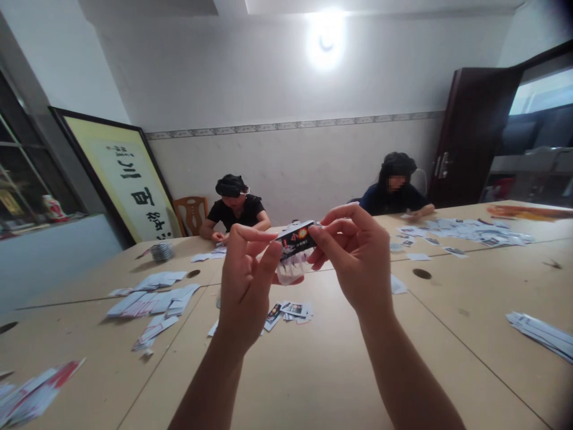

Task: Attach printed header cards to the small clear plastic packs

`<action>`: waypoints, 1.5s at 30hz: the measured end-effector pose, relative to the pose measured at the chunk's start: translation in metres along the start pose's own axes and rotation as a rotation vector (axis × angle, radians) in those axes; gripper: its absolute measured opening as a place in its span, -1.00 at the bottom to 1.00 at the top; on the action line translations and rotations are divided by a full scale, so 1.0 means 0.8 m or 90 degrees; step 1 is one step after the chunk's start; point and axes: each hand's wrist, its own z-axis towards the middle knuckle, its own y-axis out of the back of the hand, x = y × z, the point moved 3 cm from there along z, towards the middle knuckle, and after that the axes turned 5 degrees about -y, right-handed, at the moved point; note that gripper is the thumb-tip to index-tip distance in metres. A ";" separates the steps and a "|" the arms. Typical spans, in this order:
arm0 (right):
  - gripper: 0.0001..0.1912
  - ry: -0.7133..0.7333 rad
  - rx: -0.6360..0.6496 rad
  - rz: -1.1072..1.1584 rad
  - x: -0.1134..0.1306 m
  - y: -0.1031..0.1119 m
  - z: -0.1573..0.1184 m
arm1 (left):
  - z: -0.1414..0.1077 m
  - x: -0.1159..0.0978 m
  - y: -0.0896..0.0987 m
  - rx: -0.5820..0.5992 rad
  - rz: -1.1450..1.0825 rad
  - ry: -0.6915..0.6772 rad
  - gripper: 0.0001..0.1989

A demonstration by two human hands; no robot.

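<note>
Between my two hands, raised above the table, is a small clear plastic packet (290, 270) topped by a black printed card (296, 240) with a flame-like orange mark. My left hand (250, 275) pinches its left end, thumb in front and fingers behind. At the other end, the thumb and fingers of my right hand (358, 254) are closed on the card's upper right corner. Thin dark shapes show through the clear plastic, too small to name. Below my hands, several similar printed cards (293, 310) lie in a loose pile on the table.
Stacks of white paper pieces (154, 301) lie on the left of the table (322, 364). More cards (470, 232) spread at the back right, and folded white strips (539, 334) at the right edge. Two people (235, 206) sit opposite. A coil (161, 252) stands at the far left.
</note>
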 end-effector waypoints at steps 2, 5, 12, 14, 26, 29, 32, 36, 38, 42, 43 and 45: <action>-0.79 0.003 -0.001 0.001 0.001 0.000 -0.001 | 0.000 -0.001 0.000 0.002 -0.002 -0.008 -0.83; -0.79 0.002 0.000 -0.005 0.001 0.000 -0.001 | -0.002 -0.005 -0.004 -0.014 -0.002 0.004 -0.83; -0.80 0.010 -0.005 0.006 0.002 0.000 -0.002 | -0.004 -0.006 -0.006 -0.022 0.003 -0.001 -0.82; -0.80 0.010 -0.004 0.010 0.002 0.000 -0.002 | -0.004 -0.005 -0.005 -0.022 -0.002 -0.002 -0.83; -0.79 0.000 0.006 0.012 0.001 0.000 -0.001 | -0.004 -0.002 -0.001 -0.012 0.032 -0.037 -0.84; -0.80 -0.008 0.011 0.025 0.000 0.000 0.000 | -0.004 -0.002 -0.002 -0.013 0.030 -0.043 -0.85; -0.81 -0.016 0.018 0.035 0.000 0.000 0.000 | -0.005 -0.002 -0.003 -0.010 0.024 -0.053 -0.87; -0.79 -0.024 0.023 0.041 -0.002 0.002 0.003 | -0.005 0.000 -0.005 -0.014 0.027 -0.078 -0.86; -0.76 -0.029 0.027 0.031 -0.005 0.006 0.007 | -0.005 0.001 -0.005 -0.023 0.029 -0.077 -0.84; -0.66 -0.064 0.079 0.003 -0.014 0.013 0.018 | 0.001 0.007 0.001 -0.039 -0.015 -0.024 -0.83; -0.65 -0.073 0.099 0.003 -0.016 0.013 0.021 | 0.004 0.009 0.004 -0.040 -0.028 -0.013 -0.83; -0.64 -0.089 0.126 0.008 -0.020 0.013 0.024 | 0.008 0.012 0.009 -0.034 -0.059 0.000 -0.82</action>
